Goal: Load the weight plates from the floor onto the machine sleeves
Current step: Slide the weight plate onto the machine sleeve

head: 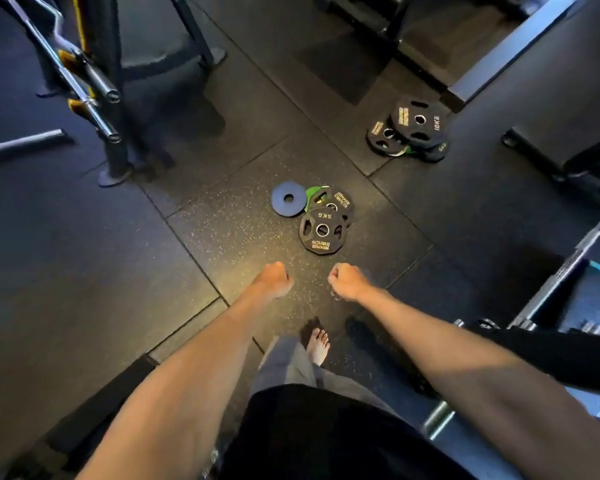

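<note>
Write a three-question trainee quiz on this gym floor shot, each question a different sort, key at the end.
1. True or false: the left hand and right hand are both closed into fists and hold nothing.
2. Multiple choice: the flat blue plate lies where? A) on top of the 10KG plate B) on the floor, beside the near pile, on its left in the picture C) in the right hand
3. Fill in: the top plate of the near pile is marked ___ KG.

Key: 1 true; 2 B; 3 five. The 10KG plate tops the farther pile, to the upper right.
</note>
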